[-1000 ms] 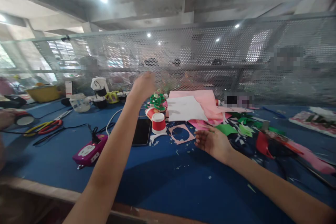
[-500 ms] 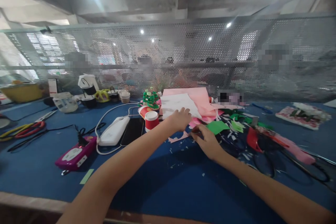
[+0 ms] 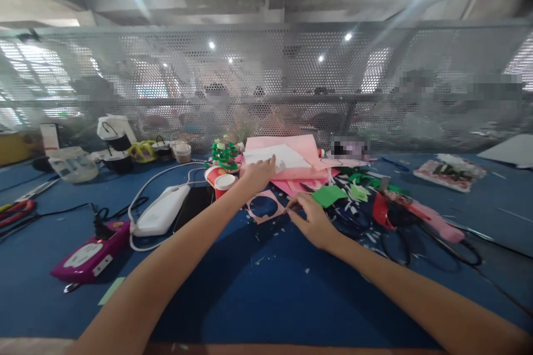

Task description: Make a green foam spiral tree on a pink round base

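My left hand [image 3: 260, 173] lies with its fingers spread on the near left part of a white sheet [image 3: 287, 156], which rests on larger pink paper [image 3: 306, 144]. Nearer to me, my right hand [image 3: 306, 216] has thumb and forefinger pinched at the right corner of a pink paper frame [image 3: 255, 213] with a large round hole. Right beside this hand lies a green paper piece [image 3: 330, 195]. A red and white cup [image 3: 225, 184] stands just left of my left hand, partly behind the forearm.
At left are a purple power strip [image 3: 89, 255], a white power bank [image 3: 163, 212] and a dark phone [image 3: 194, 206]. Scissors [image 3: 20, 205] lie far left. Right are paper scraps, a red piece [image 3: 382, 211] and black cables. A perforated metal screen [image 3: 250, 77] stands behind.
The view has turned right. My left hand has slid off toward the white sheet's left part, its fingers flatter, and the pink frame with its round hole is now uncovered.
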Demonstrator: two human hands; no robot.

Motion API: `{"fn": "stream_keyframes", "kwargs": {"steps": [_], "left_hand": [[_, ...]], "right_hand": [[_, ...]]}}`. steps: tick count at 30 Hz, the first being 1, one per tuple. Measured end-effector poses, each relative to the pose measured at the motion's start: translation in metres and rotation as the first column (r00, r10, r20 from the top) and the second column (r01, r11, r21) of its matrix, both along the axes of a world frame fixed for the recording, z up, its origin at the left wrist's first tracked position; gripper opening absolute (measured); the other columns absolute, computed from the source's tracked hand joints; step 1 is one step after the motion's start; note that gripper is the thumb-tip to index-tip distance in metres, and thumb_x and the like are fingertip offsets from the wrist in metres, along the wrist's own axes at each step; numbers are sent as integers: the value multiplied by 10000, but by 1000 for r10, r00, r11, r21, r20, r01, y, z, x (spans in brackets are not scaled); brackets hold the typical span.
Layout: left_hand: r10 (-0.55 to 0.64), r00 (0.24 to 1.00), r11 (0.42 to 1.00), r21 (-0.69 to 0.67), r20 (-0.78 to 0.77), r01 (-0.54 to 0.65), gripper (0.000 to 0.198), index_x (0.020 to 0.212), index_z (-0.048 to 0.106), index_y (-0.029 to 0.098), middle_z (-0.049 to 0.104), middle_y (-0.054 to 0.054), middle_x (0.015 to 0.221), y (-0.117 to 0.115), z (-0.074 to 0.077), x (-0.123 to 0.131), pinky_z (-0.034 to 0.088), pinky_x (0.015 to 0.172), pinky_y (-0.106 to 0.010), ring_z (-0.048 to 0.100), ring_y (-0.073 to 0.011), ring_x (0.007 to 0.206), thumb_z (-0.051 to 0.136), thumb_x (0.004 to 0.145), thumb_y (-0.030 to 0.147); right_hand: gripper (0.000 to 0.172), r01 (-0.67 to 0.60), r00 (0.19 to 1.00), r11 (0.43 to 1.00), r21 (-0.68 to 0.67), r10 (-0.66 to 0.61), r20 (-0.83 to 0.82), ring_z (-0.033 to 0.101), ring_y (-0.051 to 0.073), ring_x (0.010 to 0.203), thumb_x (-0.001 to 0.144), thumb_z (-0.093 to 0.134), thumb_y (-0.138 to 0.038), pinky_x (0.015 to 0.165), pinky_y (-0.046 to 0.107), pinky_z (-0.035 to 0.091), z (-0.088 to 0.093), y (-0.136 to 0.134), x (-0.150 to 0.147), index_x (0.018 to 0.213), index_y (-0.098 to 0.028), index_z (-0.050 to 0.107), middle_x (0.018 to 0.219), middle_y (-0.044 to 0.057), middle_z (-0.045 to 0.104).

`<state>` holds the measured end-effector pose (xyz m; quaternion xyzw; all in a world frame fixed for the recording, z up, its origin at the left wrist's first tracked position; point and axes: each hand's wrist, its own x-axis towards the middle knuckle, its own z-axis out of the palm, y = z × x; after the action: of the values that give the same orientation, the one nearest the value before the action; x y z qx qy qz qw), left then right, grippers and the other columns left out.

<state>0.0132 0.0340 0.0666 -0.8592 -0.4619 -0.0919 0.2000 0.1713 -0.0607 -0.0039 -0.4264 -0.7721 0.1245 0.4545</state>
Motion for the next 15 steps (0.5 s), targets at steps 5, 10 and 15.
{"fn": "stream_keyframes", "kwargs": {"steps": [5, 10, 15], "left_hand": [[50, 995, 997, 51, 88, -54, 372, 1202, 483, 127, 628, -132, 1066, 9, 19, -5, 464, 824, -291, 596, -199, 1010, 360, 858, 57], [92, 974, 983, 138, 206, -122, 456, 1314, 388, 166, 612, -126, 1137, 15, 31, -13, 462, 837, -303, 598, -206, 1013, 281, 882, 66], [-32, 991, 996, 88, 130, 21, 512, 1351, 375, 130, 465, -113, 1379, 24, 14, -16, 335, 1042, -326, 396, -207, 1291, 315, 851, 37]], "right_hand": [[67, 9, 1000, 1000, 27, -9, 24, 513, 210, 852, 810, 484, -210, 803, 391, 437, 0, 1, 0, 819, -177, 541, 845, 70, 570], [61, 61, 997, 996, 66, -64, 49, 512, 206, 861, 819, 473, -211, 814, 387, 427, -1, 4, 1, 817, -184, 528, 850, 64, 569], [72, 234, 961, 944, 231, -261, 96, 495, 221, 878, 819, 454, -200, 840, 389, 401, 3, 13, 16, 842, -182, 519, 852, 71, 566]]}}
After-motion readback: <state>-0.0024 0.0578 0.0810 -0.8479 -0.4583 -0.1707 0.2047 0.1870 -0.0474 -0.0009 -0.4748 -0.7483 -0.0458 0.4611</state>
